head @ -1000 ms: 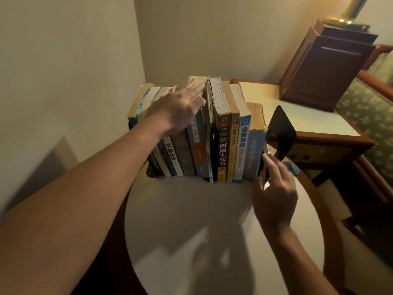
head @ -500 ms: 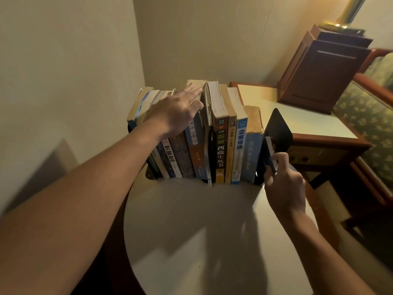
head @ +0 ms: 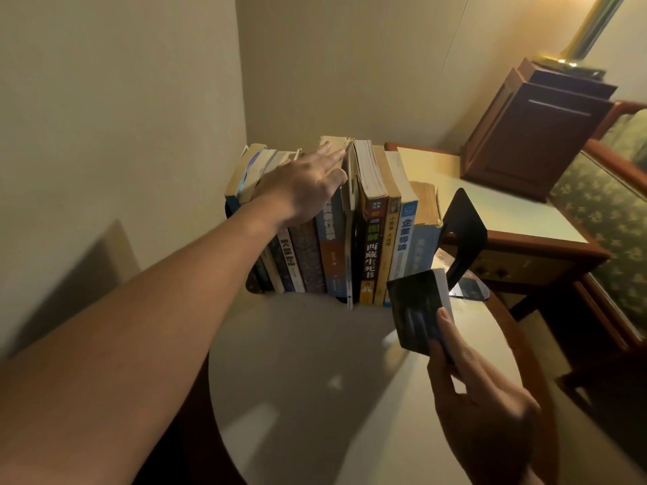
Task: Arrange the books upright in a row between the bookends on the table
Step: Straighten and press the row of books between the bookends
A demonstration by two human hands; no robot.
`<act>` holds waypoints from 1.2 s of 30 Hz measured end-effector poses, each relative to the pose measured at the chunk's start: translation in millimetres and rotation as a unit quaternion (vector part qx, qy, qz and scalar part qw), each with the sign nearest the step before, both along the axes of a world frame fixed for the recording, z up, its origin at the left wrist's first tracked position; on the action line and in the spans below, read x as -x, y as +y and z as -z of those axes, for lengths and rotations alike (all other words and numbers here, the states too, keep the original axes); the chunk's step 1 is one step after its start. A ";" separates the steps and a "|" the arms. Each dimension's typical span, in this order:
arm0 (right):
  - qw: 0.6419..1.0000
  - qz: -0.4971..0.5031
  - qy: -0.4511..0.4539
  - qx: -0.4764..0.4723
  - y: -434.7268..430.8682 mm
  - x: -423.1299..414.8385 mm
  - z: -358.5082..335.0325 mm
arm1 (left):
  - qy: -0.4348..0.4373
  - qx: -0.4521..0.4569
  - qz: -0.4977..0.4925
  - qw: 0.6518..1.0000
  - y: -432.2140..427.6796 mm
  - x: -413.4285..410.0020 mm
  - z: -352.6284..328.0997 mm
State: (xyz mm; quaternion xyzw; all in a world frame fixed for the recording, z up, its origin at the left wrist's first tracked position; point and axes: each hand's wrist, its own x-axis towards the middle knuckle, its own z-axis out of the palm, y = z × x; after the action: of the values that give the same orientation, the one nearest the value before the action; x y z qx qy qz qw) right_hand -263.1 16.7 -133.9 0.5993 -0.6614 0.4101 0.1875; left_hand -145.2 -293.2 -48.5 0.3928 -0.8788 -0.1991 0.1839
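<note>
Several books (head: 371, 246) stand upright in a row at the back of a round table (head: 315, 379). My left hand (head: 308, 190) lies flat on top of the left books, fingers spread. A black bookend (head: 462, 236) stands at the right end, a small gap away from the last light-blue book (head: 420, 253). My right hand (head: 469, 376) holds a small dark book (head: 416, 313) in front of the row's right end, lifted off the table. The left bookend (head: 229, 211) is mostly hidden behind the books and my arm.
A wall corner sits close behind the books. To the right is a rectangular wooden side table (head: 518, 218) with a dark wooden lamp base (head: 532, 134) on it. A patterned armchair (head: 616, 211) stands at the far right.
My right hand has pulled the small dark book out from beside the right bookend and drawn it toward me. The left hand stayed on the books.
</note>
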 end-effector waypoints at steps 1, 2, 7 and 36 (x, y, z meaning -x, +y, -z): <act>1.000 -0.011 0.001 0.010 -2.9 -4.2 -3.6 | 0.000 0.000 0.000 1.000 0.1 0.0 -0.6; 1.000 -0.016 0.011 0.021 -6.8 -8.4 -7.9 | -0.001 0.000 0.000 1.000 0.2 0.2 -0.9; 0.996 -0.029 0.051 0.071 -32.7 -21.9 -23.7 | -0.011 -0.001 -0.001 1.000 -0.3 2.6 -1.4; 0.998 0.011 0.040 -0.047 -131.8 -15.6 -6.0 | -0.006 0.011 -0.008 1.000 9.4 0.2 -5.5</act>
State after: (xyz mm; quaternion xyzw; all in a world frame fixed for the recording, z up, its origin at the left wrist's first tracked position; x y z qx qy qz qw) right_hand -247.5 -115.1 -127.9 0.6158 -0.6786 0.3525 0.1897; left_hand -145.3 -283.8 -43.0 0.3990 -0.8788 -0.1856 0.1847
